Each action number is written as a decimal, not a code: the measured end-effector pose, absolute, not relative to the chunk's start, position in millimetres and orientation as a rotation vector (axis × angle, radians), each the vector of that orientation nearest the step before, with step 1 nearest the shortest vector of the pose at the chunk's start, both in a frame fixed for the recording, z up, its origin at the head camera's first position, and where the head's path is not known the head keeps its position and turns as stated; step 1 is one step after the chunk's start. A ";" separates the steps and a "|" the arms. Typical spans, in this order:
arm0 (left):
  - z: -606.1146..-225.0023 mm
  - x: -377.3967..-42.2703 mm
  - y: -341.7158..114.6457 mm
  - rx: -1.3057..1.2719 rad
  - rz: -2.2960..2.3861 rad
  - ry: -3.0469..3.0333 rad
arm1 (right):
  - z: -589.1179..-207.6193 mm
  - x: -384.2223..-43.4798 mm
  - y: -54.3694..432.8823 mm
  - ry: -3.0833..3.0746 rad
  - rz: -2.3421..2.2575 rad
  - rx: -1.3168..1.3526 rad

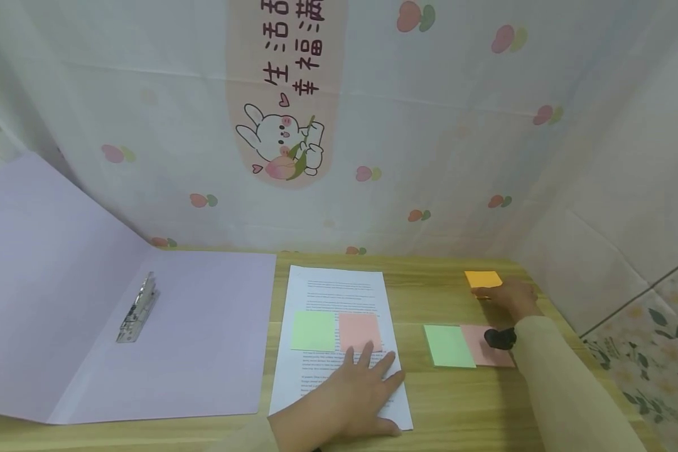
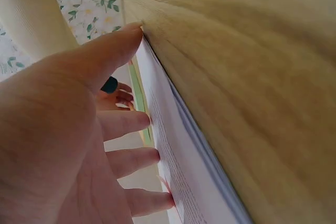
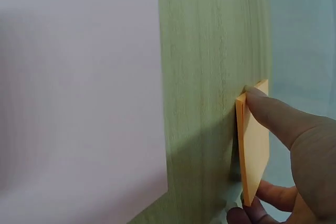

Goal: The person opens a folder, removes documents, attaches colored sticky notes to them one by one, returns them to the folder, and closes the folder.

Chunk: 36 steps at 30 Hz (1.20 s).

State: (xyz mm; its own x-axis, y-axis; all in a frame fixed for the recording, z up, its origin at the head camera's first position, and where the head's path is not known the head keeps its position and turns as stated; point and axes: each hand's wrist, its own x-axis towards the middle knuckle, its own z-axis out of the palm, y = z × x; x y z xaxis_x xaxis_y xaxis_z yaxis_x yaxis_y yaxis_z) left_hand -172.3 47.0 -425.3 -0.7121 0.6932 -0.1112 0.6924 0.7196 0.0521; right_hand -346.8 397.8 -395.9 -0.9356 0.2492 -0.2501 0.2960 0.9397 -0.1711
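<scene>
My left hand (image 1: 353, 398) rests with fingers spread on a stack of printed paper (image 1: 339, 285), its fingertips by the lower edge of a pink sticky note (image 1: 360, 329). A green sticky note (image 1: 313, 331) lies beside that one on the sheet. Over at the far right, my right hand (image 1: 511, 298) grips an orange sticky note pad (image 3: 256, 145) between thumb and fingers at its edges. Nearer than that hand, a green sticky note pad (image 1: 451, 346) and a pink sticky note pad (image 1: 480, 348) lie side by side, the pink one partly hidden by the wrist camera.
On the left a lilac folder (image 1: 215, 333) lies spread open, its cover leaning up, with a metal clip (image 1: 138, 307) near the spine. A patterned curtain (image 1: 429, 138) hangs behind the wooden table (image 1: 412, 295). White sheeting closes off the right side.
</scene>
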 end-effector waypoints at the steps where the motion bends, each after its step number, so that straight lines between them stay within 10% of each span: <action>1: -425.0 -172.3 46.8 1.135 0.013 2.800 | -396.5 -347.0 397.4 2.868 -0.314 0.429; 19: -424.3 -172.9 46.7 1.142 0.020 2.818 | -393.7 -344.1 390.1 2.961 -0.781 0.237; 36: -425.7 -169.8 45.9 1.085 0.097 2.789 | -379.2 -258.8 322.6 2.598 -1.542 0.001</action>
